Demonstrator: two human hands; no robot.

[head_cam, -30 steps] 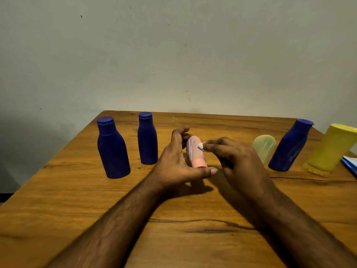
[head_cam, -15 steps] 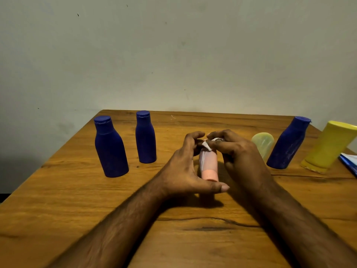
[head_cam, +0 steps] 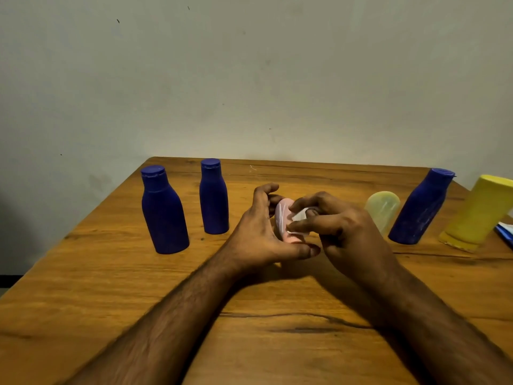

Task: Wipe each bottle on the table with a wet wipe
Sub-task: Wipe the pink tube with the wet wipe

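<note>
Pink bottle (head_cam: 283, 218) stands near-upright, rounded end up.

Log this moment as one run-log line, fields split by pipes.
step: wiping pink bottle | left hand: holds bottle | right hand: pinches wet wipe against it | standing on table: three blue, two yellow

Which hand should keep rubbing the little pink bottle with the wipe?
Probably the right hand. It already pinches the white wipe against the pink bottle, so it can go on rubbing. The left hand grips the bottle to steady it; swapping would mean letting go.
</note>
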